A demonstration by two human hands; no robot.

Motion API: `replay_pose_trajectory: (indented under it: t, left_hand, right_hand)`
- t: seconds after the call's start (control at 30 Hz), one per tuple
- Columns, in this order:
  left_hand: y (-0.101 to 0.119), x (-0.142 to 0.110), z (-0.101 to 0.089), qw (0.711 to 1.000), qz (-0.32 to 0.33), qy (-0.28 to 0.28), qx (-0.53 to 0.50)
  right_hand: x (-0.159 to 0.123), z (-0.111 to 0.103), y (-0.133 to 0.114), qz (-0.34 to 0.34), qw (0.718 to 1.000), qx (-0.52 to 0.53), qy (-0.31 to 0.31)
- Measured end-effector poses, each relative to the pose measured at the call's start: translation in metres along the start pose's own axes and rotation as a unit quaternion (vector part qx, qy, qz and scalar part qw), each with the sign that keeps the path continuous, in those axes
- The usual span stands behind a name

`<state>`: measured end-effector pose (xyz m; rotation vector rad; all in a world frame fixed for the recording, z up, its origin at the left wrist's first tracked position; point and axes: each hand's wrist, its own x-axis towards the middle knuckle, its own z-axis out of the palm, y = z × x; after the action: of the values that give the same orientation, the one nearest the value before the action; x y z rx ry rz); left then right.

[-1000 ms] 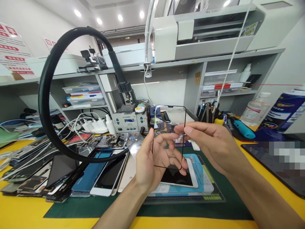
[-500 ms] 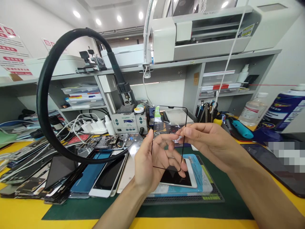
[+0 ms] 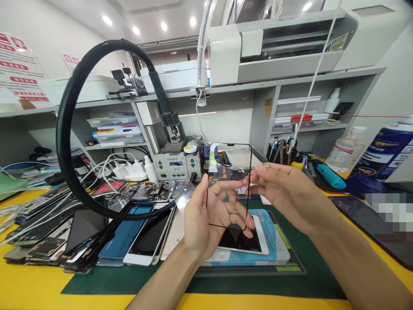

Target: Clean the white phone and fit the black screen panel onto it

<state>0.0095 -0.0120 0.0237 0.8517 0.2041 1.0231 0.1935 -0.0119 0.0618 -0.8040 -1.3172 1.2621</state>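
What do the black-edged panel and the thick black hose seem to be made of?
Black-edged panel: probably smooth, clear glass or plastic; the left hand shows through. Thick black hose: apparently rubber or flexible plastic, satin finish, judging by its smooth curve and soft sheen.

Panel [image 3: 227, 172]: clear, narrow black border. Central phone [image 3: 241, 239]: white surround, black screen. Packet [image 3: 275, 244]: light blue and white. Pad [image 3: 238, 270]: grey mesh, yellow-green patches. Mat [image 3: 106, 282]: dark green. Table [image 3: 29, 284]: plain yellow. Curved hose [image 3: 64, 146]: black. Spray can [image 3: 385, 146]: dark blue, yellow markings.
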Motion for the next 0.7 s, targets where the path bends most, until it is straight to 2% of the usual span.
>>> replay_pose_trajectory:
  t: [0.13,0.23,0.33,0.5,0.7]
  left_hand:
    - [0.0,0.001,-0.001,1.0,0.017,0.009,-0.003]
    - [-0.001,0.002,-0.003,1.0,0.024,0.005,-0.01]
    - [-0.002,0.003,-0.004,0.999,0.039,-0.003,-0.018]
    - [-0.002,0.001,-0.002,0.998,0.058,0.004,-0.015]
    - [-0.001,0.002,-0.001,0.998,0.063,-0.003,-0.009]
  right_hand:
    - [-0.005,0.003,0.001,-0.008,0.996,-0.08,-0.037]
    - [-0.007,0.008,0.004,0.008,0.982,-0.172,-0.074]
    - [-0.007,0.009,0.008,-0.018,0.965,-0.248,-0.077]
    - [-0.006,0.006,0.013,-0.053,0.961,-0.262,-0.066]
    - [-0.01,0.013,0.01,-0.095,0.956,-0.272,-0.061]
